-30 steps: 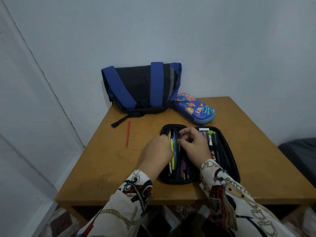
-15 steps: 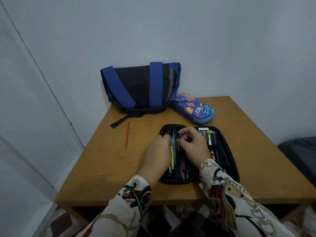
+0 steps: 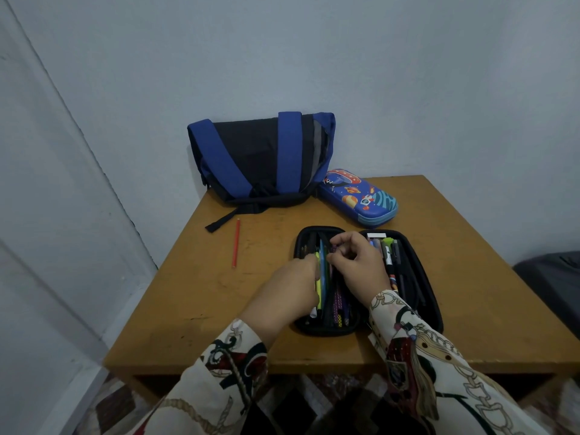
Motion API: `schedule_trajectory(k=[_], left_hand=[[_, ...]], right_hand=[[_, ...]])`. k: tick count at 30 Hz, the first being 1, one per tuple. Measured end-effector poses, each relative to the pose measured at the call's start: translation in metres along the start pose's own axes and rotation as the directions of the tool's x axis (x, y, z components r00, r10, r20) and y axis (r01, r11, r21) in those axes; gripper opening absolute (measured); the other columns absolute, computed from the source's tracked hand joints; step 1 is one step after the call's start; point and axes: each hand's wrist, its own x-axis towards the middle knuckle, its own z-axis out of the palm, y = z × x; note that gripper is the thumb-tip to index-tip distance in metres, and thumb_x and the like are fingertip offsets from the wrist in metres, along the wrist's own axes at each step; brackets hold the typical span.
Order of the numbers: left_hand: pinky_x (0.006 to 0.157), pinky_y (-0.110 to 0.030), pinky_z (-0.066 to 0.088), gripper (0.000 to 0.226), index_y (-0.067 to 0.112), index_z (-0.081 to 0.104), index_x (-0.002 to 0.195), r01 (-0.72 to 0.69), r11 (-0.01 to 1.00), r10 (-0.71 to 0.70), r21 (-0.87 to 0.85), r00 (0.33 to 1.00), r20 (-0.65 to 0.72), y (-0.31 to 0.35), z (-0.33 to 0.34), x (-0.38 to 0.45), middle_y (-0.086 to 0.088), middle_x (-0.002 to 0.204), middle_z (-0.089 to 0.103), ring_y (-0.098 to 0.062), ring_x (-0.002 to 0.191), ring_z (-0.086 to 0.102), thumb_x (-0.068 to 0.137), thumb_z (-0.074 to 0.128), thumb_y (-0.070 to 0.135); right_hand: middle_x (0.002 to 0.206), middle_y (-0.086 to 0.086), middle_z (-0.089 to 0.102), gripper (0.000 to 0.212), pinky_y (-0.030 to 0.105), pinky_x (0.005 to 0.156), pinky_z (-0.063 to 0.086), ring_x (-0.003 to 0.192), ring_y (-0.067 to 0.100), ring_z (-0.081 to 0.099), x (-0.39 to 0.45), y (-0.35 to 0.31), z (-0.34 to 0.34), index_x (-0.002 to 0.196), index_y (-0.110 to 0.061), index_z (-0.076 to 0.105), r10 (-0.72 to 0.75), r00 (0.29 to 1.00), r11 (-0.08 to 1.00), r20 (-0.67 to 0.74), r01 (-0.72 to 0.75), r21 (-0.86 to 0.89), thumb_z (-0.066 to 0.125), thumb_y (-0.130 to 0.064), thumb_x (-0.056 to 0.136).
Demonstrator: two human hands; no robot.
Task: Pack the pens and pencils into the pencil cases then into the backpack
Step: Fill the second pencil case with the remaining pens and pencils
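A black pencil case (image 3: 417, 277) lies opened flat near the front edge of the wooden table (image 3: 470, 293), both halves filled with pens and pencils (image 3: 337, 299) lying lengthwise. The left hand (image 3: 290, 288) rests on the left half, its fingertips buried among the yellow and blue pens at the case's middle; how those fingers lie is hidden. The right hand (image 3: 357, 262) hovers over the centre divider, fingers curled with thumb and forefinger pinching something small and purple at the top of the pens. A loose red pencil (image 3: 236, 243) lies on the table well left of the case, apart from both hands. Behind stand the blue-and-black backpack (image 3: 260, 158) and, just beside it, a closed blue printed pencil case (image 3: 359, 197).
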Motion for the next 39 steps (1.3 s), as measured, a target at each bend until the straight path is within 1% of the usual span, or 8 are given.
schedule_trajectory(k=[3, 6, 8, 11, 20, 28, 34, 39], left_hand=[[0.064, -0.032, 0.041, 0.039, 0.013, 0.045, 0.121, -0.038, 0.992, 0.048, 0.117, 0.996, -0.079, 0.007, 0.008, -0.002, -0.011, 0.112, 0.050, -0.027, 0.091, 0.056, 0.087, 0.056, -0.003], [0.067, -0.036, 0.047, 0.021, 0.017, 0.048, 0.101, 0.003, 0.997, 0.006, 0.071, 0.992, -0.129, 0.004, 0.005, 0.003, -0.008, 0.107, 0.051, -0.023, 0.084, 0.055, 0.089, 0.056, 0.002], [0.075, -0.036, 0.051, 0.004, 0.017, 0.054, 0.092, 0.030, 0.999, -0.032, -0.029, 0.997, -0.073, -0.003, -0.002, 0.006, -0.004, 0.103, 0.056, -0.022, 0.085, 0.058, 0.094, 0.056, 0.015], [0.081, -0.034, 0.052, 0.016, 0.019, 0.066, 0.101, -0.017, 0.989, 0.023, -0.144, 0.999, 0.042, -0.014, -0.014, 0.001, -0.001, 0.099, 0.061, -0.017, 0.089, 0.059, 0.097, 0.055, 0.029], [0.068, -0.028, 0.042, 0.030, 0.023, 0.062, 0.097, -0.115, 0.993, 0.116, -0.025, 0.926, 0.360, -0.016, -0.030, -0.006, 0.011, 0.084, 0.048, -0.006, 0.073, 0.047, 0.077, 0.079, 0.037], [0.067, -0.029, 0.045, 0.036, 0.016, 0.060, 0.114, -0.051, 0.987, 0.072, -0.150, 0.988, 0.136, -0.020, -0.016, 0.003, 0.008, 0.074, 0.052, -0.011, 0.068, 0.051, 0.083, 0.075, 0.026], [0.052, -0.023, 0.032, 0.023, 0.022, 0.047, 0.085, -0.058, 0.997, 0.052, -0.057, 0.994, -0.095, -0.020, -0.004, 0.006, 0.009, 0.070, 0.048, -0.006, 0.061, 0.044, 0.088, 0.068, 0.033], [0.051, -0.022, 0.032, 0.026, 0.024, 0.048, 0.075, -0.039, 0.997, 0.030, -0.064, 0.991, -0.132, -0.021, 0.000, 0.005, 0.008, 0.068, 0.051, -0.006, 0.058, 0.046, 0.090, 0.064, 0.037]], right_hand=[[0.074, 0.000, 0.059, 0.025, 0.034, 0.074, 0.050, 0.075, 0.022, 0.060, 0.000, 0.000, 0.000, 0.089, -0.031, 0.059, -0.009, 1.000, 1.000, -0.004, 0.009, -0.005, 0.066, -0.007, 0.082], [0.074, 0.000, 0.058, 0.025, 0.033, 0.074, 0.050, 0.073, 0.018, 0.059, -0.001, 0.000, 0.000, 0.089, -0.031, 0.059, -0.003, 1.000, 1.000, -0.002, 0.003, 0.001, 0.066, -0.007, 0.083], [0.074, -0.002, 0.057, 0.024, 0.032, 0.074, 0.050, 0.072, 0.015, 0.058, -0.001, 0.000, 0.000, 0.089, -0.030, 0.059, 0.003, 1.000, 1.000, -0.001, -0.003, 0.000, 0.066, -0.008, 0.083], [0.074, -0.003, 0.057, 0.023, 0.033, 0.073, 0.049, 0.072, 0.014, 0.058, 0.000, 0.000, 0.000, 0.089, -0.030, 0.059, 0.005, 1.000, 1.000, 0.003, -0.005, -0.002, 0.067, -0.010, 0.083], [0.072, -0.006, 0.056, 0.022, 0.031, 0.072, 0.049, 0.070, 0.010, 0.057, -0.001, 0.000, -0.001, 0.091, -0.029, 0.059, -0.014, 1.000, 1.000, -0.007, 0.014, -0.012, 0.067, -0.010, 0.084], [0.071, -0.007, 0.054, 0.022, 0.028, 0.070, 0.048, 0.068, 0.009, 0.055, 0.000, 0.001, 0.000, 0.090, -0.029, 0.060, -0.012, 1.000, 1.000, -0.005, 0.012, -0.006, 0.067, -0.009, 0.083], [0.071, -0.007, 0.054, 0.022, 0.029, 0.070, 0.048, 0.068, 0.010, 0.055, 0.000, 0.001, 0.000, 0.090, -0.028, 0.060, -0.010, 1.000, 1.000, -0.002, 0.010, 0.002, 0.068, -0.008, 0.083], [0.073, -0.003, 0.057, 0.021, 0.026, 0.070, 0.048, 0.070, 0.012, 0.057, 0.000, 0.000, 0.000, 0.091, -0.028, 0.060, -0.002, 1.000, 1.000, 0.003, 0.002, -0.012, 0.067, -0.010, 0.083]])
